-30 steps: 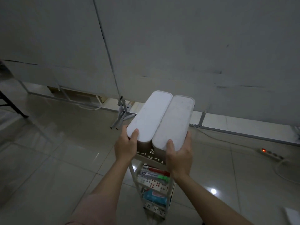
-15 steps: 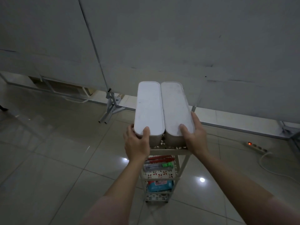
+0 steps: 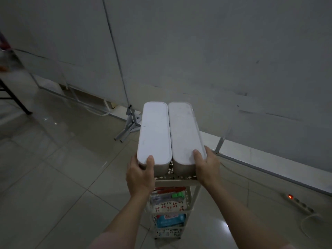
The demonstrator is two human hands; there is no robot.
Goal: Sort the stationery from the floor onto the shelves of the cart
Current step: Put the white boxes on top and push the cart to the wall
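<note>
Two long white lidded boxes stand side by side on the top shelf of a narrow white cart (image 3: 195, 190). My left hand (image 3: 139, 174) grips the near end of the left box (image 3: 154, 133), thumb on its lid. My right hand (image 3: 206, 165) grips the near end of the right box (image 3: 185, 132), thumb on top, fingers down its outer side. On the shelf below lie red, grey and green pens (image 3: 168, 194). A blue packet (image 3: 169, 220) sits on the shelf under that.
Grey partition panels (image 3: 197, 51) stand right behind the cart on metal feet (image 3: 128, 126). A white power strip (image 3: 299, 203) with a lit red switch and its cable lie on the tiled floor at right. A dark table leg (image 3: 16, 99) stands at far left.
The view has shifted and the boxes now sit squarer in front of me. Both hands keep the same hold on the box ends.
</note>
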